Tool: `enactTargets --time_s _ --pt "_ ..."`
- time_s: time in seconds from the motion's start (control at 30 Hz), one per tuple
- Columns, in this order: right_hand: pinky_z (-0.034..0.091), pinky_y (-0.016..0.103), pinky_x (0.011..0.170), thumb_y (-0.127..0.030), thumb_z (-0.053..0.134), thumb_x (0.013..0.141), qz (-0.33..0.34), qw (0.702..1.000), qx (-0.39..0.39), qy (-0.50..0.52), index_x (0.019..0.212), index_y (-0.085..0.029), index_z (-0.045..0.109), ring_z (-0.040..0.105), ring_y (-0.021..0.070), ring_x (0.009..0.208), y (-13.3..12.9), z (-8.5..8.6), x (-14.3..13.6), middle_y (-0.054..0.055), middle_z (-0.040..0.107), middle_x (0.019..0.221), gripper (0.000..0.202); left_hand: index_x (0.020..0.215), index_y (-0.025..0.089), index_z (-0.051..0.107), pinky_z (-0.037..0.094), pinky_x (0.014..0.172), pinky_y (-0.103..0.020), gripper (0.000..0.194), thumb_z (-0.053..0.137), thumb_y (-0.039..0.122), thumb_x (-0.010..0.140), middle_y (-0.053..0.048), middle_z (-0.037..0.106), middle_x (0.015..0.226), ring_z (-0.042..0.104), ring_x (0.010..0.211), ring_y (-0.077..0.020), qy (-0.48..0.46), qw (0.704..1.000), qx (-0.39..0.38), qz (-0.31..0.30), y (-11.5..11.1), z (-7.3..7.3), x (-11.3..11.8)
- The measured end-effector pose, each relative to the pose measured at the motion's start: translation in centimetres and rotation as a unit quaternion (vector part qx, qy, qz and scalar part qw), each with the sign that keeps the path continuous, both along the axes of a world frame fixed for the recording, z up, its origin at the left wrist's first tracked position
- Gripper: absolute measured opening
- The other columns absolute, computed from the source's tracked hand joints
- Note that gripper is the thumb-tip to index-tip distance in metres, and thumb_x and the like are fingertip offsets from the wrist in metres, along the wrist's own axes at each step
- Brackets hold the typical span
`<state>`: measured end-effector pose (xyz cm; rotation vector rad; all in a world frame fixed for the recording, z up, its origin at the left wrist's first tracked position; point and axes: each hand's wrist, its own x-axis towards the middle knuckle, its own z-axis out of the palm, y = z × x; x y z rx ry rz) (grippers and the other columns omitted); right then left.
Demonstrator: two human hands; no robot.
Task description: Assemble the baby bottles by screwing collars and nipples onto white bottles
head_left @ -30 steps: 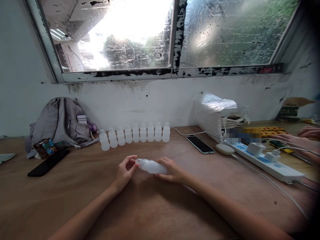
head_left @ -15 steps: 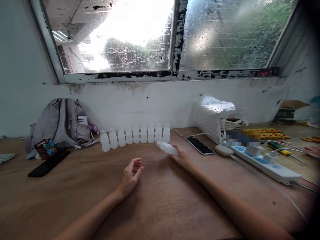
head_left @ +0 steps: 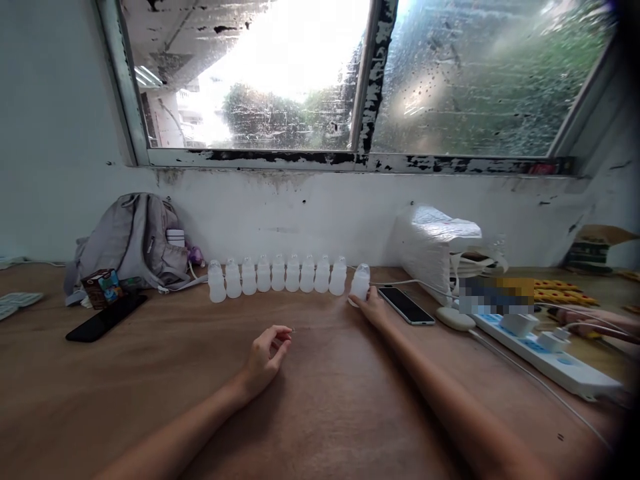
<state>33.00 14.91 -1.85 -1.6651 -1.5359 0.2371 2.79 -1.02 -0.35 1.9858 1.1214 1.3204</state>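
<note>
Several frosted white bottles with clear tops (head_left: 279, 273) stand upright in a row near the wall. At the right end of that row, my right hand (head_left: 369, 305) is closed round the lower part of another such bottle (head_left: 361, 280), which stands upright on the wooden table (head_left: 320, 393). A small gap separates it from its neighbour. Nearer to me, my left hand (head_left: 269, 353) hovers low over the table, fingers curled and fingertips pinched together. Something tiny shows at those fingertips, too small to make out.
Left: a grey backpack (head_left: 135, 240), a small box (head_left: 103, 287) and a black phone (head_left: 107, 319). Right: another phone (head_left: 406, 305), a white oval device (head_left: 455, 319), a power strip (head_left: 545, 353) with cables, and a white package (head_left: 430, 240). Another person's hand (head_left: 595, 323) is at the far right.
The bottle in my right hand was tilted almost flat and now stands upright at the row's right end. My left hand's fingers have drawn closer together. The camera view has shifted slightly.
</note>
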Motion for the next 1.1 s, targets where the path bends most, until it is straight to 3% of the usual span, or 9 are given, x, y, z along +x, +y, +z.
enactTargets --time_s 0.37,0.5,0.7,0.83,1.1 --pt "0.041 0.033 0.067 -0.051 0.057 0.061 -0.043 0.999 0.005 0.016 0.092 -0.017 0.042 0.058 0.0251 0.08 3.1 -1.2 0.4 0.011 0.06 0.088 0.048 0.098 0.018 0.052 0.047 0.069 -0.028 0.019 0.044 0.022 0.081 -0.005 0.059 0.088 0.056 0.079 -0.015 0.06 0.996 0.065 -0.012 -0.1 -0.1 0.0" --pt "0.04 0.032 0.066 -0.047 0.062 0.058 -0.026 1.0 -0.004 0.004 0.093 -0.016 0.043 0.058 0.026 0.081 3.4 -1.5 0.5 0.012 0.06 0.087 0.051 0.1 0.019 0.052 0.045 0.078 -0.032 0.02 0.043 0.023 0.082 -0.007 0.058 0.093 0.053 0.09 -0.0178 0.132 0.988 0.082 -0.008 -0.2 -0.2 -0.1" --pt "0.041 0.034 0.068 -0.04 0.064 0.057 -0.013 0.999 -0.032 -0.024 0.101 -0.012 0.043 0.056 0.0279 0.086 3.6 -1.7 0.6 0.016 0.059 0.094 0.056 0.112 0.018 0.048 0.032 0.095 -0.043 0.036 0.042 0.037 0.082 -0.01 0.047 0.12 0.038 0.113 -0.0251 0.318 0.947 0.038 0.02 -0.1 -1.3 -0.5" --pt "0.042 0.034 0.071 -0.033 0.061 0.06 -0.018 0.999 -0.034 -0.032 0.104 -0.013 0.044 0.057 0.0268 0.088 3.8 -1.8 0.6 0.014 0.06 0.095 0.051 0.116 0.018 0.046 0.029 0.097 -0.043 0.041 0.035 0.042 0.084 -0.01 0.044 0.125 0.034 0.117 -0.0253 0.352 0.935 0.02 0.025 -0.1 -1.4 -0.7" --pt "0.045 0.036 0.069 -0.038 0.064 0.058 -0.019 0.999 0.003 -0.042 0.098 -0.015 0.046 0.059 0.0247 0.079 4.8 -2.8 1.1 0.011 0.062 0.088 0.049 0.124 0.019 0.039 0.022 0.101 -0.044 0.048 0.028 0.045 0.086 -0.01 0.035 0.133 0.029 0.123 -0.024 0.396 0.918 -0.021 0.014 -0.1 -1.2 -0.6"
